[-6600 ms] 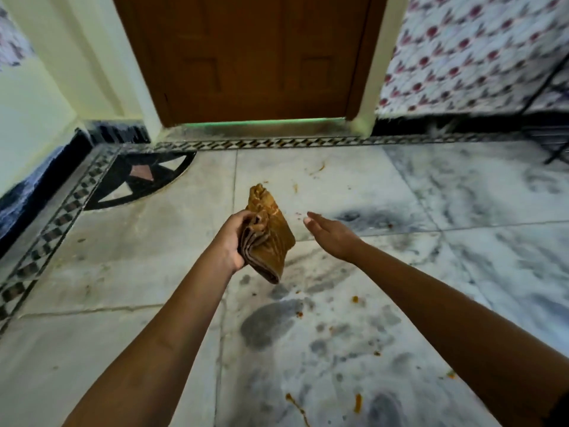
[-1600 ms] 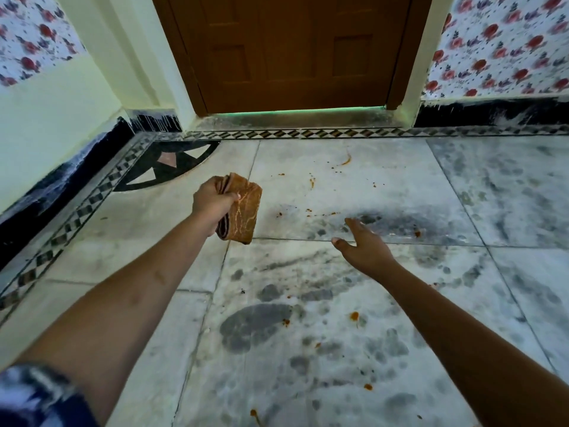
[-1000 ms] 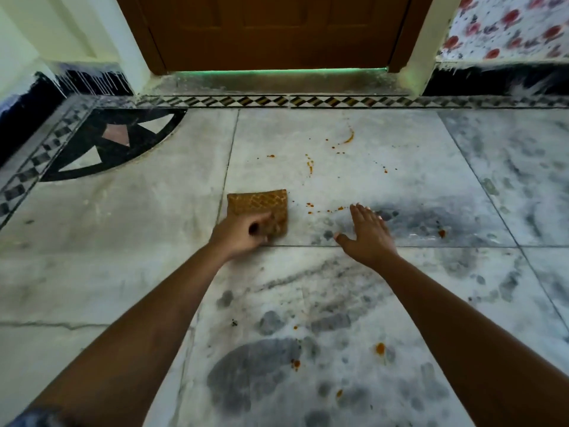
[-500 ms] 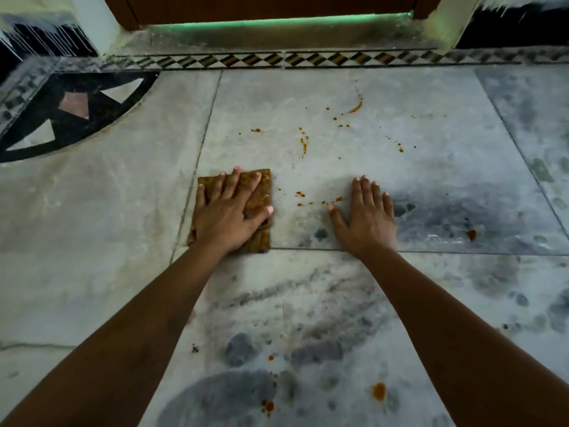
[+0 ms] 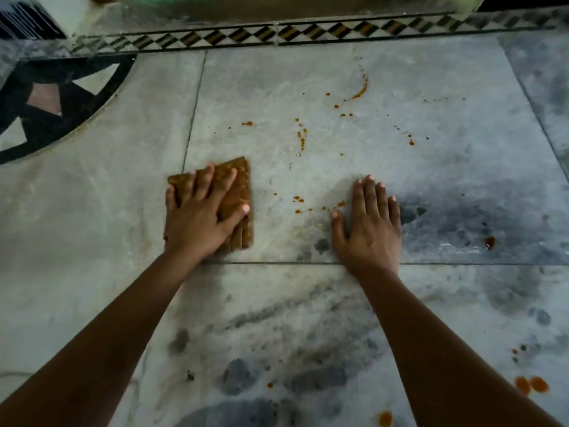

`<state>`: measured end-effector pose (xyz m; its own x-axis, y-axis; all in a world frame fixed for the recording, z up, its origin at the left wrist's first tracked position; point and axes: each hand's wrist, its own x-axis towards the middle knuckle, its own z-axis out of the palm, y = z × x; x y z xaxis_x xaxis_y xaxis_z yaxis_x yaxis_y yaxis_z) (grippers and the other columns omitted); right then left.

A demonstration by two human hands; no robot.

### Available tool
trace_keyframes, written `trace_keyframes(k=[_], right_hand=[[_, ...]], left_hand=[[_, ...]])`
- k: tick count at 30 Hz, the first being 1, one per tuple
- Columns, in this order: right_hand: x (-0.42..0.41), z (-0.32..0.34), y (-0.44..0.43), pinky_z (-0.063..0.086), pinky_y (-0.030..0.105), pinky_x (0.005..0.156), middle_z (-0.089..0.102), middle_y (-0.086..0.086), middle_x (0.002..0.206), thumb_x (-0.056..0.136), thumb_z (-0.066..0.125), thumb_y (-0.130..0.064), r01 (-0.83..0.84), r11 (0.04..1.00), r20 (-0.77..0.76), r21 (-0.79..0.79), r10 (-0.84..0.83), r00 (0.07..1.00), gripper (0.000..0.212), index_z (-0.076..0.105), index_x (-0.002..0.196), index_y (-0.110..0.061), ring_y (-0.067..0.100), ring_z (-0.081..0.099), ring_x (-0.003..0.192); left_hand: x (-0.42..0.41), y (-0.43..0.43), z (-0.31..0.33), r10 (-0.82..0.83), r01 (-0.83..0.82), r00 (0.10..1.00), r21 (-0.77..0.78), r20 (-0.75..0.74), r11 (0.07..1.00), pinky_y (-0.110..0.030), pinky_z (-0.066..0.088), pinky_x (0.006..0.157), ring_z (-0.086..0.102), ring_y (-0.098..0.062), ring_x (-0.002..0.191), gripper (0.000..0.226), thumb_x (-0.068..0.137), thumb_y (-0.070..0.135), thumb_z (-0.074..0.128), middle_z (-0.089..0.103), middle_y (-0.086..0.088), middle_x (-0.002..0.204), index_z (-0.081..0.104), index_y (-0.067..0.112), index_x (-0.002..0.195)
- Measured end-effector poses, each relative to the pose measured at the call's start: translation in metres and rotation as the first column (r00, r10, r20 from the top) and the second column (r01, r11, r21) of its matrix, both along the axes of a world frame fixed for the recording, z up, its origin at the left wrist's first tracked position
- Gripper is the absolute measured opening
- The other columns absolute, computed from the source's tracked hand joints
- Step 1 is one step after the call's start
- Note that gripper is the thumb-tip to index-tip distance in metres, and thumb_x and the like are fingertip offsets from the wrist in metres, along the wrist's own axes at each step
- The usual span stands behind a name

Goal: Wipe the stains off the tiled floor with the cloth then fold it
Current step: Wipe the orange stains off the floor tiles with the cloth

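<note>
A folded brown cloth [image 5: 238, 186] lies flat on a pale marble floor tile [image 5: 400, 167]. My left hand [image 5: 200, 217] presses down on it with spread fingers and covers most of it. My right hand [image 5: 368, 223] rests palm down on the bare tile to the right, holding nothing. Orange stains dot the tile: small drops [image 5: 298, 200] between my hands, a trail [image 5: 301, 138] beyond them, and a curved streak [image 5: 360, 90] farther off. A dark red drop [image 5: 489, 241] sits at the right.
More orange blobs [image 5: 531, 385] lie on the near tile at the lower right. A patterned border strip [image 5: 277, 33] and a door sill run along the far edge. A black inlay [image 5: 46, 112] marks the far left corner.
My left hand brought the cloth down to the floor and flattened onto it. My right hand settled palm down on the tile. The view has dropped closer to the floor.
</note>
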<state>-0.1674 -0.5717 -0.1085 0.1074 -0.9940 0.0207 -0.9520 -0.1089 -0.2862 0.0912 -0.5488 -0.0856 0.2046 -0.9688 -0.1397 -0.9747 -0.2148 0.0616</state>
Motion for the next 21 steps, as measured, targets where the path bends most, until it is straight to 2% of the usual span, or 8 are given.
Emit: trace_keyframes(k=[2,4,8,10,13,17,19,21], right_hand=[[0.000,0.000,-0.001,0.002,0.038,0.118,0.013,0.011,0.157,0.089,0.020,-0.050,0.002,1.000,0.002,0.009,-0.002,1.000,0.072,0.016,0.148,-0.009,0.025,0.007,0.145],[0.000,0.001,-0.001,0.002,0.039,0.118,0.012,0.011,0.157,0.089,0.020,-0.050,-0.002,1.000,0.001,0.013,0.002,1.000,0.072,0.016,0.148,-0.009,0.025,0.006,0.145],[0.000,0.002,-0.001,0.003,0.040,0.117,0.014,0.012,0.156,0.088,0.019,-0.050,0.002,1.000,0.001,0.018,-0.002,1.000,0.073,0.018,0.148,-0.009,0.027,0.009,0.145],[0.000,0.002,-0.002,0.003,0.040,0.117,0.013,0.012,0.156,0.088,0.020,-0.050,-0.005,1.000,-0.001,0.024,0.005,1.000,0.073,0.016,0.148,-0.009,0.027,0.008,0.145],[-0.001,0.001,-0.003,0.001,0.040,0.118,0.010,0.011,0.157,0.088,0.021,-0.049,-0.011,0.999,-0.005,0.037,0.011,1.000,0.072,0.014,0.149,-0.010,0.025,0.006,0.145],[0.001,0.001,-0.003,0.000,0.040,0.118,0.007,0.010,0.157,0.089,0.021,-0.049,-0.021,0.999,-0.004,0.048,0.021,1.000,0.072,0.012,0.149,-0.011,0.023,0.003,0.145],[0.000,0.001,-0.002,-0.001,0.039,0.117,0.006,0.009,0.157,0.089,0.021,-0.049,-0.022,0.999,-0.007,0.050,0.022,1.000,0.072,0.011,0.149,-0.011,0.022,0.002,0.145],[0.000,0.000,-0.002,-0.001,0.039,0.118,0.006,0.009,0.157,0.089,0.022,-0.049,-0.021,0.999,-0.012,0.049,0.022,1.000,0.072,0.012,0.150,-0.012,0.022,0.002,0.145]], left_hand=[[-0.011,-0.034,-0.002,0.087,-0.087,0.996,-0.006,-0.004,0.996,-0.056,-0.003,0.114,-0.004,-0.025,0.146,0.072,0.084,0.074,0.021,-0.002,0.004,0.160,0.003,0.045,0.147],[-0.033,-0.055,-0.004,0.076,-0.077,0.997,-0.006,-0.016,0.997,-0.059,-0.005,0.113,-0.006,-0.027,0.146,0.072,0.085,0.073,0.024,-0.004,0.002,0.160,0.003,0.044,0.147],[-0.059,-0.027,-0.004,-0.185,0.185,0.982,0.008,0.028,0.983,-0.054,-0.010,0.113,-0.009,-0.027,0.146,0.083,0.075,0.082,0.014,-0.012,0.001,0.159,-0.006,0.043,0.146],[-0.045,0.001,-0.004,-0.276,0.277,0.961,-0.019,0.019,0.961,-0.052,-0.007,0.114,-0.002,-0.026,0.146,0.080,0.075,0.079,0.014,-0.007,0.003,0.159,-0.003,0.044,0.145],[-0.004,0.006,-0.002,-0.175,0.175,0.984,-0.027,0.009,0.984,-0.053,0.001,0.115,0.008,-0.026,0.146,0.075,0.077,0.075,0.017,0.005,0.004,0.159,0.004,0.044,0.145],[0.003,-0.053,-0.002,0.016,-0.016,0.999,0.004,0.034,1.000,-0.056,-0.001,0.114,-0.001,-0.027,0.146,0.074,0.083,0.074,0.019,-0.001,0.003,0.160,0.003,0.042,0.148],[-0.014,-0.074,-0.003,0.039,-0.039,0.999,0.007,0.008,0.999,-0.060,-0.003,0.113,-0.005,-0.028,0.146,0.071,0.087,0.069,0.026,-0.004,0.001,0.160,0.003,0.041,0.148],[-0.034,-0.072,-0.006,-0.031,0.031,1.000,0.011,0.002,0.999,-0.061,-0.006,0.112,-0.007,-0.029,0.146,0.075,0.084,0.074,0.023,-0.007,-0.002,0.159,0.000,0.041,0.148]])
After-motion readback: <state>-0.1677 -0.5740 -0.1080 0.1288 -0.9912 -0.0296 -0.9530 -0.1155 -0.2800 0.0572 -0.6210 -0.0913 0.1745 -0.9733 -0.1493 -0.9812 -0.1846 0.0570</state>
